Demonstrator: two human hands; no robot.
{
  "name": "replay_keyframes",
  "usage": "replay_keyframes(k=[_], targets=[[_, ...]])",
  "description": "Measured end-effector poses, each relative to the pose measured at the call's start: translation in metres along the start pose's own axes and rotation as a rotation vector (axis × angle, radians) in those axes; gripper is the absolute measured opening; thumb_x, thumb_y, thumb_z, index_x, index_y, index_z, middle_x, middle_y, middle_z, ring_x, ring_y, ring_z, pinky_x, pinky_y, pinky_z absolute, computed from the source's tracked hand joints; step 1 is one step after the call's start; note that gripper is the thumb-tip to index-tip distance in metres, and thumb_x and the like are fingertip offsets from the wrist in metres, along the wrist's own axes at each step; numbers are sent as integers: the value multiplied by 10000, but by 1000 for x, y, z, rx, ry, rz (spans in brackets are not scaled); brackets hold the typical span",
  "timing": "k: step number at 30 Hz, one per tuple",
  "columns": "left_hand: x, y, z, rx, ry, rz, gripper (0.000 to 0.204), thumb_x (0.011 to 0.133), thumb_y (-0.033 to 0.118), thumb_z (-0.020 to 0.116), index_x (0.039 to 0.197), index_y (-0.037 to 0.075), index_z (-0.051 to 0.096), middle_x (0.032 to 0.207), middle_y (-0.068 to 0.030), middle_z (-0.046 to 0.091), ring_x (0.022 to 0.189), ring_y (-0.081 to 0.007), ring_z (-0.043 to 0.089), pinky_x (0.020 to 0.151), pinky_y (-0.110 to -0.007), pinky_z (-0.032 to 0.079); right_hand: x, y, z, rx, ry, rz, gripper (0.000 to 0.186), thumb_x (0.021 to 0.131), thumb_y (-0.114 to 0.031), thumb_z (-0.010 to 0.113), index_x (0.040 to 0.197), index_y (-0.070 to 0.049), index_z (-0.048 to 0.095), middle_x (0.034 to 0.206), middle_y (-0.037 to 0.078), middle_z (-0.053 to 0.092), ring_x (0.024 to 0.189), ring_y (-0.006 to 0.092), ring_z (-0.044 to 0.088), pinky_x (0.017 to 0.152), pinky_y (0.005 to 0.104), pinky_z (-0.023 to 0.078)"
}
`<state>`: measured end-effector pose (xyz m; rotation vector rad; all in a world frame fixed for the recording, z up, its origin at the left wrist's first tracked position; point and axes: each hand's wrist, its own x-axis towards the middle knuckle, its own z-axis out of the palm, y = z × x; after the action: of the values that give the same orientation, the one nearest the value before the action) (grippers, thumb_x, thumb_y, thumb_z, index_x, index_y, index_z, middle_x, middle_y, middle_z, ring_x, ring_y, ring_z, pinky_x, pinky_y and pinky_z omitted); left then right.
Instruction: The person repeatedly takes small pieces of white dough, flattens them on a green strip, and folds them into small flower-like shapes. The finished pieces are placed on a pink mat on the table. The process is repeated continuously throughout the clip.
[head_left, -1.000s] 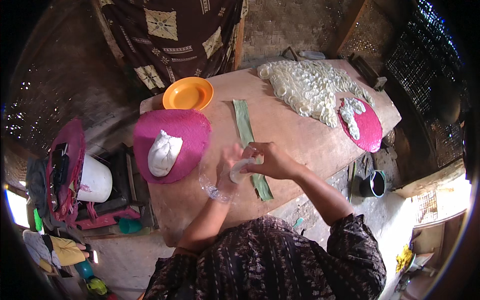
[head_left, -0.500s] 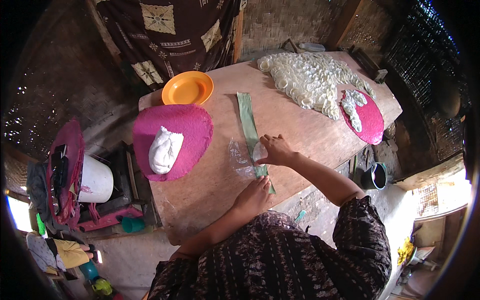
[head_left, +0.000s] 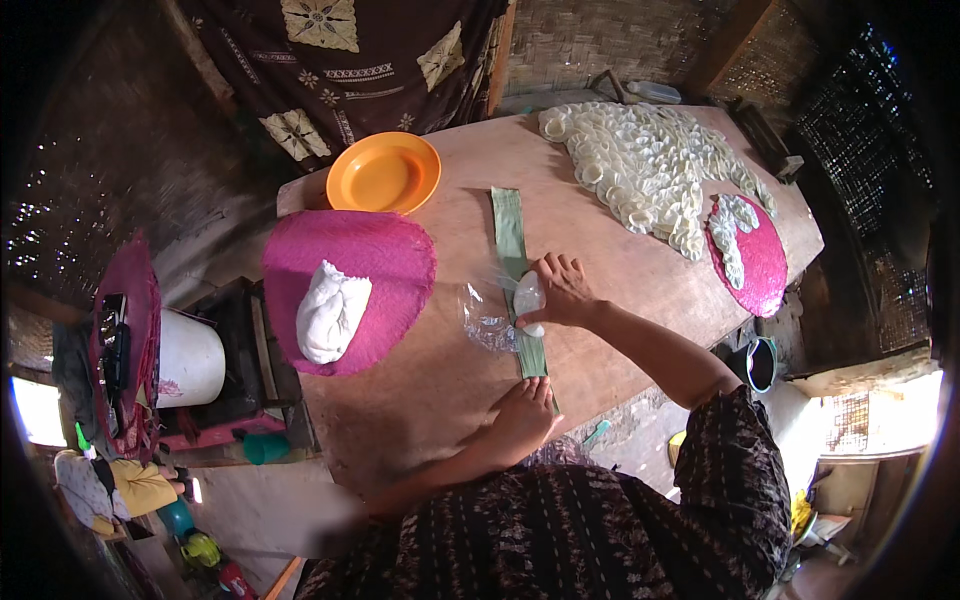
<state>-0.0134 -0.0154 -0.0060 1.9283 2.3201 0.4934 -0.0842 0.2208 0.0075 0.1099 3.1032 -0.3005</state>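
Note:
On the table lies a long green strip (head_left: pixel 510 225), which looks like a leaf. My right hand (head_left: pixel 565 290) curves its thumb and fingers round a smooth white oval piece (head_left: pixel 529 300) over the strip's middle; whether it is a disc or something thicker I cannot tell. With fingers stretched out, my left hand (head_left: pixel 527 412) rests on the strip's near end. Clear crumpled plastic film (head_left: pixel 487 315) lies against the strip's left side. Further left, a lump of white dough (head_left: pixel 332 312) sits on a round pink mat (head_left: pixel 400 290).
An orange plate (head_left: pixel 384 172) stands at the far left of the wooden table (head_left: pixel 430 400). Many thin white rings (head_left: pixel 640 180) cover the far right, with several on a smaller pink mat (head_left: pixel 755 265). A white bucket (head_left: pixel 190 360) stands left of the table; a dark bucket (head_left: pixel 752 362), right.
The view has shifted slightly. More of the white piece shows beside my right hand, which still holds it over the strip. My left hand has slid a little nearer along the strip.

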Motion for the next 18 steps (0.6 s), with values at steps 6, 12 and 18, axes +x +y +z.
replay_keyframes(k=[6,12,18], targets=[[4,2,-10,71,-87,10,573,973,382,499,1163,-152,583,1244,-294,586,1177,-376,570,1067,-425,382,48,13,-7,-5,-6,74,974,553,-698,789,1251,-89,489,1163,127,507,1147,318,478,951,469,353],[0,5,-7,109,-10,30,566,969,387,504,1144,-141,606,1205,-284,617,1131,-360,611,1039,-402,422,94,28,-8,-16,44,159,989,577,-702,773,1282,-73,481,1210,152,504,1189,344,462,961,497,348],[4,9,-22,76,-123,1,555,950,371,537,1194,-125,583,1231,-263,611,1152,-325,606,1034,-410,433,112,11,-35,-88,-39,218,1026,584,-696,781,1311,-44,466,1285,172,477,1225,376,443,994,520,347]])
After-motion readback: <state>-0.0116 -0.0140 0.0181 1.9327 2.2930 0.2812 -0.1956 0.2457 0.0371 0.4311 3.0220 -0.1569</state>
